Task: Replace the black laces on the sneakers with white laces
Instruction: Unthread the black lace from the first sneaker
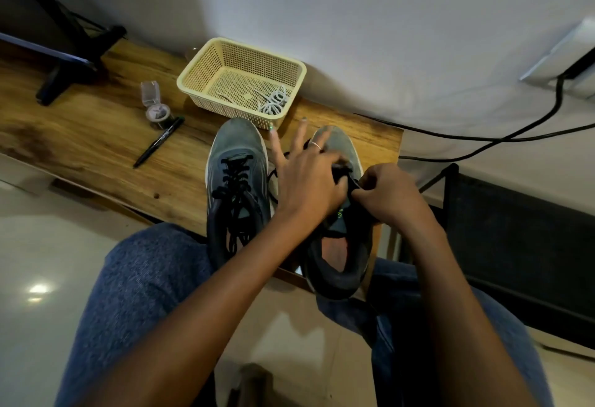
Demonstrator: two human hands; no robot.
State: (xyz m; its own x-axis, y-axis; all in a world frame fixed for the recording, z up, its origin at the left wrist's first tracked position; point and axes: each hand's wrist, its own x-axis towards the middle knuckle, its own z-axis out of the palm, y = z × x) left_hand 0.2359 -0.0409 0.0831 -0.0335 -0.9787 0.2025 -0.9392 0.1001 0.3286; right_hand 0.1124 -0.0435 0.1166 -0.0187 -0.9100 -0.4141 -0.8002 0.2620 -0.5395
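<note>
— Where are the sneakers?
— Side by side at the table's [96, 136] near edge; white laces [274, 103] lie in the far basket [206, 68].
— And the hands?
— The left hand [309, 178] and right hand [389, 194] both pinch the black lace [346, 174] on the right sneaker [341, 258]; the left sneaker [236, 162] is fully laced.

No legible text, brand name or number is present. The only mark I can locate is a small green print on the tongue of the right sneaker [338, 213], just below my left hand [309, 181]; it is too small and blurred to read. The marker pen [159, 142] on the surface [96, 136] shows no label I can make out
</note>
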